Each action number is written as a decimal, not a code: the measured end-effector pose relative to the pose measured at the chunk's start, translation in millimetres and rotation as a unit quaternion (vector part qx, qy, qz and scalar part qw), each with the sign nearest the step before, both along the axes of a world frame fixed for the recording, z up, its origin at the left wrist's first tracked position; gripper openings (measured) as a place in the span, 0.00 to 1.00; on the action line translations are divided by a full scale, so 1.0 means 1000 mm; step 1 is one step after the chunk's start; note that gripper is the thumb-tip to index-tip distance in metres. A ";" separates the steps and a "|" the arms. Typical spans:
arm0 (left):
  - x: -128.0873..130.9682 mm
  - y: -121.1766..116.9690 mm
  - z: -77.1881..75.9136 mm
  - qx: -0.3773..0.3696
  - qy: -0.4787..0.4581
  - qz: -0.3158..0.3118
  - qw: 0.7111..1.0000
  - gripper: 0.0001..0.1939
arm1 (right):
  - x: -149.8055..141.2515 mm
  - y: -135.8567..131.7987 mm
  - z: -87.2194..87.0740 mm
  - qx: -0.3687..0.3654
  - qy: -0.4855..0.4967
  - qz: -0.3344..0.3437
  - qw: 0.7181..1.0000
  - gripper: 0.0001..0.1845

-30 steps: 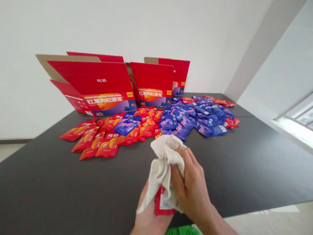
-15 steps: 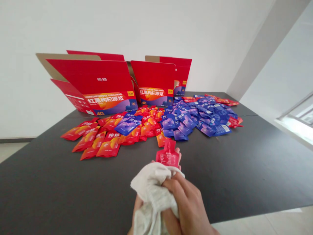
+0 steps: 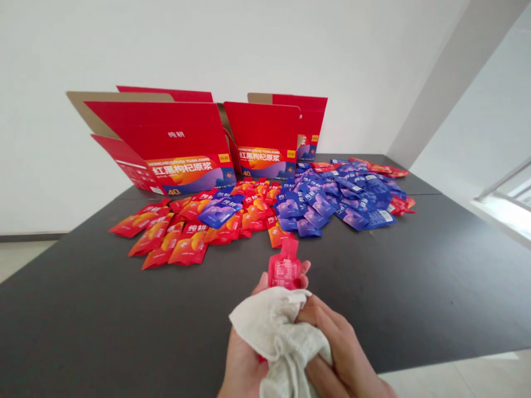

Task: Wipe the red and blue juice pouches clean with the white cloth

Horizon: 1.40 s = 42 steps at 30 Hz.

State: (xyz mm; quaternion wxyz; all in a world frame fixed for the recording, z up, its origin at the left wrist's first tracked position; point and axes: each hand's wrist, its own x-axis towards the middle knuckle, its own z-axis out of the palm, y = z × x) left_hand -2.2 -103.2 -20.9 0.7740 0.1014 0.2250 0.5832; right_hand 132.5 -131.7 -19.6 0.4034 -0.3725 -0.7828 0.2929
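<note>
A red pouch [image 3: 286, 270] with small white print rests in my left hand [image 3: 244, 354], its narrow neck pointing away from me. The fingers of that hand curl up along the pouch's right edge. My right hand [image 3: 340, 342] grips a crumpled white cloth [image 3: 269, 320] and presses it over the lower part of the pouch. The cloth hides most of my left palm. Just beyond the held pouch lies a heap of red and orange pouches [image 3: 188, 243], with a few blue ones on top.
Blue pouches [image 3: 319, 204] are piled to the right of the red heap, with more red pouches [image 3: 402, 204] at their far side. Open red cartons [image 3: 186, 132] stand along the back of the dark table [image 3: 103, 309], before a white wall [image 3: 265, 44].
The cloth and my right hand have shifted slightly right and toward me over the pouch. More of my left thumb and palm shows. The view has moved a little.
</note>
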 end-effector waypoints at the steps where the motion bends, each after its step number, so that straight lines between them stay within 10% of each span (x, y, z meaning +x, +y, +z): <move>1: -0.002 -0.001 -0.001 -0.015 0.010 0.022 1.000 0.21 | 0.005 -0.003 -0.005 -0.031 0.022 -0.038 0.999 0.17; 7: -0.015 0.005 -0.007 0.013 0.280 0.149 0.948 0.25 | 0.031 0.006 -0.027 -0.199 0.235 -0.264 0.914 0.19; 13: -0.025 0.001 -0.026 0.020 0.543 0.137 0.829 0.16 | 0.023 0.021 -0.005 -0.202 0.238 -0.208 0.927 0.13; 25: -0.046 -0.020 -0.030 0.002 0.567 0.130 0.814 0.14 | 0.001 0.014 -0.001 -0.172 0.148 -0.174 0.958 0.09; 35: -0.037 -0.032 -0.034 0.216 0.818 -0.033 0.532 0.10 | -0.026 0.024 -0.019 -0.029 -0.191 -0.168 0.967 0.11; 42: -0.034 -0.030 -0.031 0.253 0.851 -0.016 0.460 0.12 | -0.020 0.038 -0.010 -0.006 -0.316 -0.190 0.930 0.10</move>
